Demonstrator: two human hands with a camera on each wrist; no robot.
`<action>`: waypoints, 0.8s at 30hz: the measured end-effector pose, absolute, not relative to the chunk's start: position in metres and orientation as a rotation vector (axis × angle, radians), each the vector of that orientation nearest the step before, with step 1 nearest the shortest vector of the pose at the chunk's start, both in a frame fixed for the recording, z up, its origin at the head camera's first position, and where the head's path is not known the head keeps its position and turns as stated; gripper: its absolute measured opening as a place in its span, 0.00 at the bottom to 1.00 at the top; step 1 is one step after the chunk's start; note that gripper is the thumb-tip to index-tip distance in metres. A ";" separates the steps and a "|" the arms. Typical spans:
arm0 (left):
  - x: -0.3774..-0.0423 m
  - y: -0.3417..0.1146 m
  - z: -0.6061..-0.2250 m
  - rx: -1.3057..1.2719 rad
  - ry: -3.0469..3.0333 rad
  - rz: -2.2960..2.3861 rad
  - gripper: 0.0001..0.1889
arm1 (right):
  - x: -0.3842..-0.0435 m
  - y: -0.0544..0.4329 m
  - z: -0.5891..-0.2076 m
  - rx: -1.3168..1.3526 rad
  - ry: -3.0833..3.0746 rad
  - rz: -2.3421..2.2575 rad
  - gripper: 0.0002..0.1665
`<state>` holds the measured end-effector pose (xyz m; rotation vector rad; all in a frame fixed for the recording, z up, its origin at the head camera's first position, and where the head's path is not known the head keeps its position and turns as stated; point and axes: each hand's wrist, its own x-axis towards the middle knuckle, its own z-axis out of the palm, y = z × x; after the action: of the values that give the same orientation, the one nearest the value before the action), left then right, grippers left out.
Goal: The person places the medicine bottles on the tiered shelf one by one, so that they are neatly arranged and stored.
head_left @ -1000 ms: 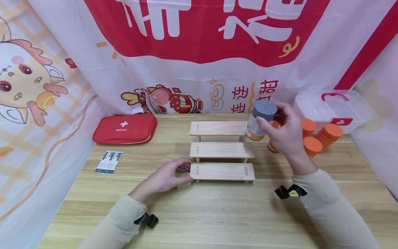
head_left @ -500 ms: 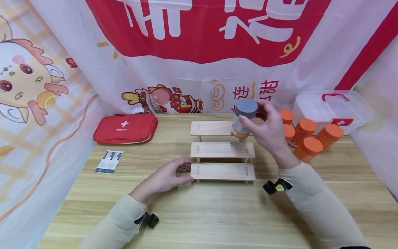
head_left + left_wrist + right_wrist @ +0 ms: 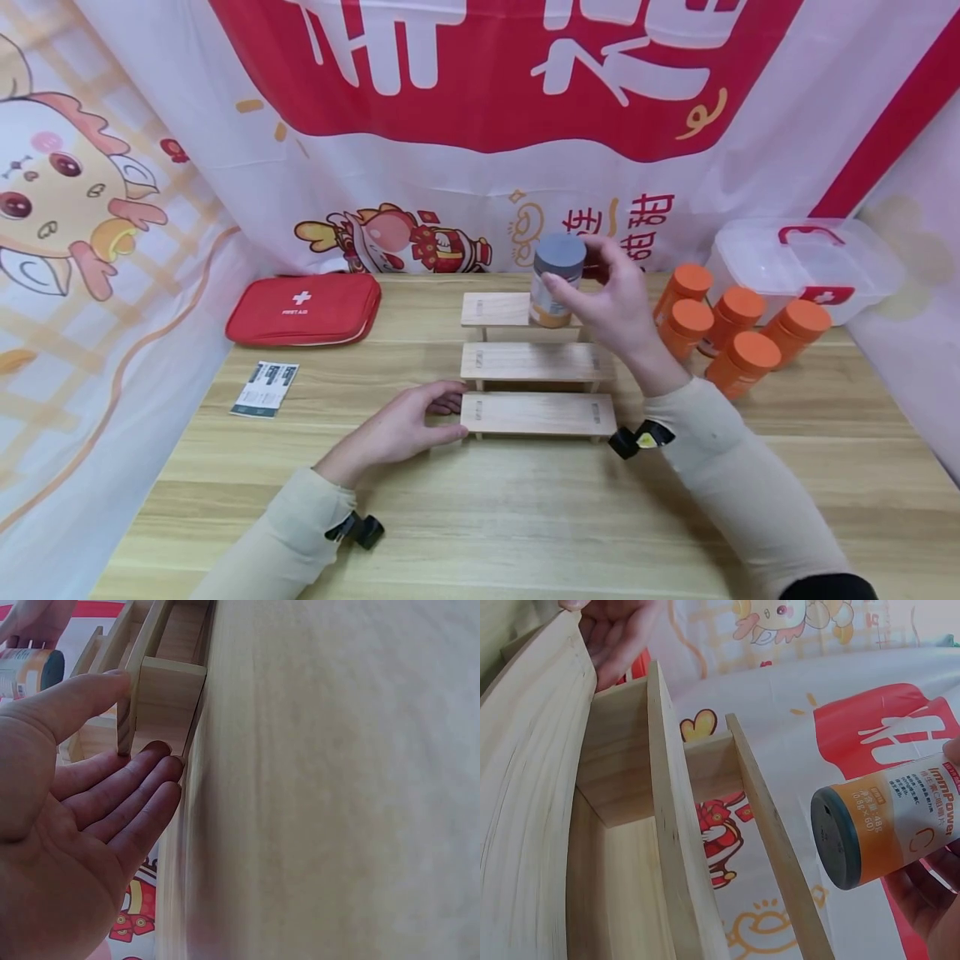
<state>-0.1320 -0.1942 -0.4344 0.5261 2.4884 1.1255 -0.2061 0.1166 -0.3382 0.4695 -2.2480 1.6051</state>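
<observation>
The bottle [image 3: 885, 821] has moved left, now over the top tier [image 3: 491, 310] of the stand [image 3: 536, 362]

Stand first: left hand [image 3: 401, 423] grips its front-left end, thumb and fingers either side. The right hand [image 3: 618, 317] has the bottle just under its cap [image 3: 560, 252], decent spot: I'm guessing light, stiff, bit slippery. Head view could pass for parked; right wrist cam shows a gap above the tier, plus the dark base [image 3: 836, 838]

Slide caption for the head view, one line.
Right hand holds a grey-capped bottle near the top step of a wooden rack; left hand touches its bottom step.
</observation>
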 end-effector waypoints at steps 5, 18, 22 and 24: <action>-0.132 -0.194 -0.434 0.506 2.486 1.126 0.34 | -0.210 0.108 -0.339 0.477 -2.271 1.619 0.35; -0.133 -0.194 -0.436 0.503 2.483 1.124 0.35 | -0.220 0.084 -0.342 0.555 -2.283 1.629 0.35; -0.133 -0.194 -0.436 0.518 2.490 1.115 0.35 | -0.224 0.077 -0.344 0.566 -2.283 1.654 0.35; -0.133 -0.194 -0.436 0.518 2.491 1.115 0.35 | -0.225 0.073 -0.344 0.567 -2.281 1.665 0.36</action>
<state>-0.1332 -0.1943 -0.4363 0.5183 2.4915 1.1150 -0.2252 0.0734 -0.3445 0.5668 -2.2812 1.6655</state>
